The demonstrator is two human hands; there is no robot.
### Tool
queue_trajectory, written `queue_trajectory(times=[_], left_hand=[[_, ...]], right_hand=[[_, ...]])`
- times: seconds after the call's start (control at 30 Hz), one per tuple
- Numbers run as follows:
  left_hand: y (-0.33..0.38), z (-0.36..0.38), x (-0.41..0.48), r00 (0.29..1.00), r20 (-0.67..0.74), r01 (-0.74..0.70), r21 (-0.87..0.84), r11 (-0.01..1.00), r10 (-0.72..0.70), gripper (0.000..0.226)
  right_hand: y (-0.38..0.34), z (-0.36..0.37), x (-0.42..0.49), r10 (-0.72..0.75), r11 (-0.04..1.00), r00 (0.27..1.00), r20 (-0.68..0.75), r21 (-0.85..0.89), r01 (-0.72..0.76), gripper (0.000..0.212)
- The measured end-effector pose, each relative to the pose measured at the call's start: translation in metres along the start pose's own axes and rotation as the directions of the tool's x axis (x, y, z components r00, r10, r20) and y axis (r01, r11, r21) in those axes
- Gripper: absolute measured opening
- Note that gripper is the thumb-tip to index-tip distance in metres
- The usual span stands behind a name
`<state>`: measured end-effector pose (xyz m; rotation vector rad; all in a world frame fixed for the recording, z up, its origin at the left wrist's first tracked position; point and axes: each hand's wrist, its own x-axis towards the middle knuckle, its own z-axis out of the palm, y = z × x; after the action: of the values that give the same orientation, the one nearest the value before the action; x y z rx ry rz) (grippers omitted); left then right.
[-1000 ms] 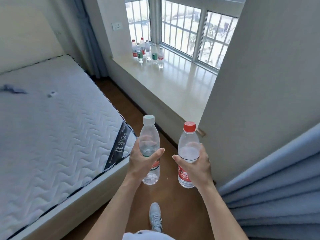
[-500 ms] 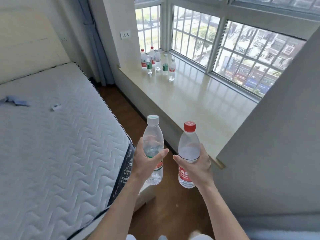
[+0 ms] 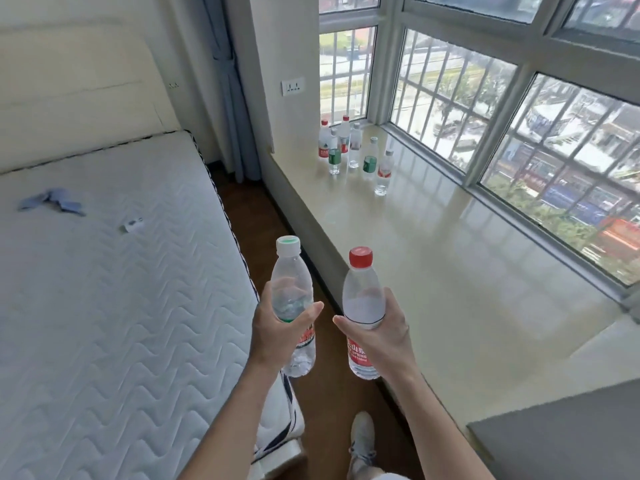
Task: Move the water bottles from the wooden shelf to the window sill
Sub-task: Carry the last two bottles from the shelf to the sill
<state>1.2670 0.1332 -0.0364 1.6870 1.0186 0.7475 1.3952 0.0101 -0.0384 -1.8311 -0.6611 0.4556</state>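
Observation:
My left hand [image 3: 277,327] grips a clear water bottle with a white cap [image 3: 290,282], held upright over the floor strip. In my right hand [image 3: 382,336] is a second clear bottle with a red cap and red label [image 3: 362,299], also upright, beside the sill's near edge. The wide cream window sill [image 3: 450,271] runs along the right. A cluster of several water bottles [image 3: 353,150] stands at its far left end by the window corner. The wooden shelf is out of view.
A bare white mattress [image 3: 104,289] fills the left, with a blue cloth [image 3: 52,202] and a small tag on it. A narrow brown wooden floor strip [image 3: 263,223] separates bed and sill. My shoe [image 3: 362,434] shows below. A grey wall block [image 3: 561,441] juts at bottom right.
I have walked forward along the floor strip; the sill and its bottle cluster are nearer and the wall on the right has slid out of the way. Both hands still hold their bottles.

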Motion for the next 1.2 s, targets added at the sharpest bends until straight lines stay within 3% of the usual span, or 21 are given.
queue_trajectory(times=[0.23,0.57,0.87,1.0,1.2], left_hand=[[0.043,0.057,0.109,0.989,-0.146,0.011,-0.045,0.999,-0.018,0.052],[0.052,0.071,0.188,0.963,-0.246,0.102,-0.032,0.994,-0.106,0.056],[0.021,0.042,0.284,0.94,-0.289,0.159,-0.09,0.983,-0.179,0.059],[0.01,0.017,0.356,0.939,-0.296,0.146,-0.119,0.982,-0.175,0.051],[-0.001,-0.033,0.478,0.94,-0.294,0.137,-0.139,0.981,-0.173,0.063]], right_hand=[[-0.012,-0.014,0.148,-0.035,0.999,0.992,0.125,0.02,0.033,0.049],[-0.009,0.024,0.245,-0.049,0.998,0.95,0.31,0.042,0.038,0.05],[-0.021,0.09,0.343,-0.066,0.998,0.933,0.353,0.034,0.057,0.051],[-0.034,0.139,0.397,-0.07,0.998,0.933,0.354,0.025,0.065,0.052],[-0.073,0.206,0.491,-0.062,0.997,0.94,0.335,-0.017,0.072,0.05]])
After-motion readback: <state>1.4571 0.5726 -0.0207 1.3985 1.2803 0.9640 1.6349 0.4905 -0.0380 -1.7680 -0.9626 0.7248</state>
